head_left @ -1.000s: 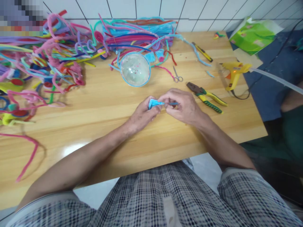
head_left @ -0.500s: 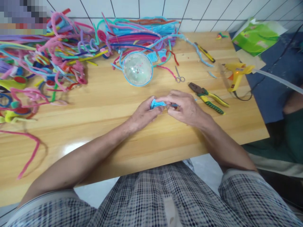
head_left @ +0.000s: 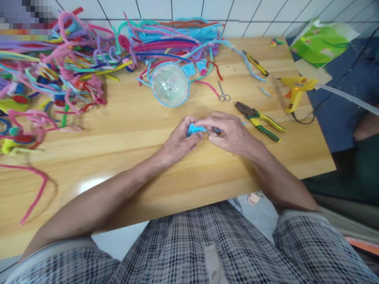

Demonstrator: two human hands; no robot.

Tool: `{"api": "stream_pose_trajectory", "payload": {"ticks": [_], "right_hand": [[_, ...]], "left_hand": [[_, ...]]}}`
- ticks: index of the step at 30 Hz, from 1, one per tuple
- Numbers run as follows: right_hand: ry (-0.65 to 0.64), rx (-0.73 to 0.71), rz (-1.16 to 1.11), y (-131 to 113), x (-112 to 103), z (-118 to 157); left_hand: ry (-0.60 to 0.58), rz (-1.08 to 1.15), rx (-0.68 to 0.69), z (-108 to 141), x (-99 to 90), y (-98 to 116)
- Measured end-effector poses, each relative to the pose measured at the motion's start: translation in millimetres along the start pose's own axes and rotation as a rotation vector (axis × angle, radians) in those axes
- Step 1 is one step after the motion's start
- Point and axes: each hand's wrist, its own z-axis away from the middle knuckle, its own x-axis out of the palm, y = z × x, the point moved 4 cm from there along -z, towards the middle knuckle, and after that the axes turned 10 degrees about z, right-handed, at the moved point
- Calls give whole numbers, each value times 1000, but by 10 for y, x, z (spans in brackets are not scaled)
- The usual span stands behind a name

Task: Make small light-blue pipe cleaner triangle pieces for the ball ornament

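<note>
A small bundle of blue pipe cleaner [head_left: 194, 129] is gripped by my left hand [head_left: 178, 144], its thumb along the near side. My right hand [head_left: 229, 132] is closed around the thin right end of the same blue piece, with fingertips pressed near my left thumb. A short blue tip pokes out beyond the right knuckles. Both hands are just above the wooden table [head_left: 148, 193], close together. Beyond them is a clear bowl with a blue rim [head_left: 171, 85], and right of my right hand lie pliers with green and yellow handles [head_left: 260, 121].
Small scissors [head_left: 223, 92], a yellow cutter [head_left: 255, 64] and a yellow glue gun [head_left: 297, 91] lie at the back right. Many coloured pipe cleaners [head_left: 59, 75] cover the back left. A green bag [head_left: 319, 45] is past the right corner; another person's leg [head_left: 367, 157] shows at right.
The view has shifted slightly. My right index finger, earlier stretched over the blue bundle, has drawn back a little, and more of the bundle's top shows.
</note>
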Motion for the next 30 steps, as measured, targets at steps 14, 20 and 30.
{"api": "stream_pose_trajectory", "payload": {"ticks": [14,20,30], "right_hand": [[0,10,-13,-24,8,-7],[19,1,-26,-70,-4,-13],[42,6,-80,-71,19,1]], "left_hand": [[8,-12,10,45,36,9],[22,12,-8,16,57,38],[18,64,-6,2,66,68]]}}
